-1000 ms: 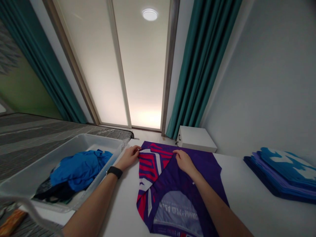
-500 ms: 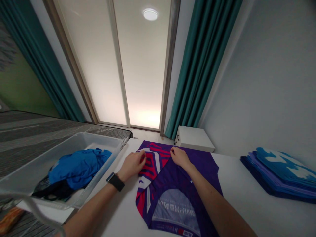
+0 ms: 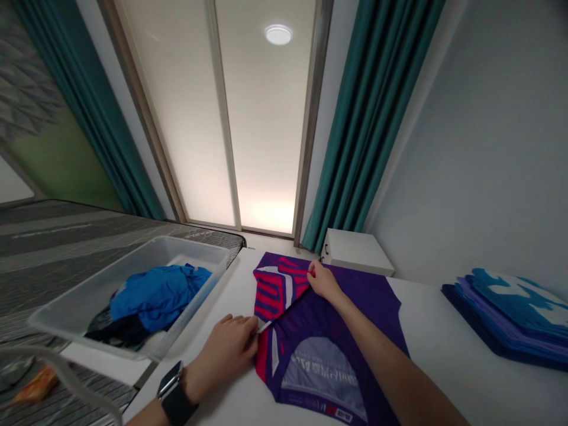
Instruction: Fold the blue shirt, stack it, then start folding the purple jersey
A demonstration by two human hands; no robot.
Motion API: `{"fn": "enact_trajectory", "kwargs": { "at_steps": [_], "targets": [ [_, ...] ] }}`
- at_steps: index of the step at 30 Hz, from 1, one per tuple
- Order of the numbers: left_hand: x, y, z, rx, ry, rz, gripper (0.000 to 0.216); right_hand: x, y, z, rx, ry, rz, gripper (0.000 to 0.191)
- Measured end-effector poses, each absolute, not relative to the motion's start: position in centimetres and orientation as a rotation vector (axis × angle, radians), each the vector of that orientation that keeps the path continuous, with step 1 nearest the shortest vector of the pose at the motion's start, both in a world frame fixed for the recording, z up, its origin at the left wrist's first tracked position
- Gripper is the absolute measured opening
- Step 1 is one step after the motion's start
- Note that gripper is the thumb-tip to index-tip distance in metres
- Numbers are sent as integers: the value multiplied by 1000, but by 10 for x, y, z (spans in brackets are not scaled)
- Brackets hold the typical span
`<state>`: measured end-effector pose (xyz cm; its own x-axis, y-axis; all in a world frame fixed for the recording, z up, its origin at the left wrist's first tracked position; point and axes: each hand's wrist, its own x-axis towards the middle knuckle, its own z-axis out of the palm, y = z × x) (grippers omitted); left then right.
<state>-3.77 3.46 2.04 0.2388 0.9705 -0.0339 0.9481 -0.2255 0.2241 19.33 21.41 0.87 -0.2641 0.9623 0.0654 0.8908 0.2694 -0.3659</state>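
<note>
Along the counter's (image 3: 435, 331) far edge, a purple shirt (image 3: 308, 319) is being pinched by left hand (image 3: 231, 344) and right hand (image 3: 325, 282); one side is being held folded over, the other is lying flat.

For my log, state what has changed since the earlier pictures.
The left hand has left the far left corner of the shirt and come nearer the wearer, to its left edge; whether it grips there is unclear. The right hand still pinches the shirt. The tub and clothes stack stayed put.
</note>
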Motion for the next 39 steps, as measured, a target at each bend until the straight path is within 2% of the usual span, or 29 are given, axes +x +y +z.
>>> {"fn": "enact_trajectory", "kwargs": {
  "at_steps": [5,15,21,26,32,39],
  "targets": [
    [-47,18,33,2302,1887,186,12,199,198,9,-1645,-2304,470,42],
    [-62,11,29,2282,1845,147,15,215,165,15,-1518,-2554,704,55],
    [-63,52,34,2177,1969,396,21,230,174,26,-1443,-2468,839,47],
    [-49,60,49,2394,1744,298,19,249,189,24,-1536,-2345,758,40],
    [-55,35,52,2416,1586,164,17,249,179,21,-1625,-2482,500,21],
    [-67,27,34,2474,1598,113,15,222,155,13,-1692,-2616,211,15]
  ]
}}
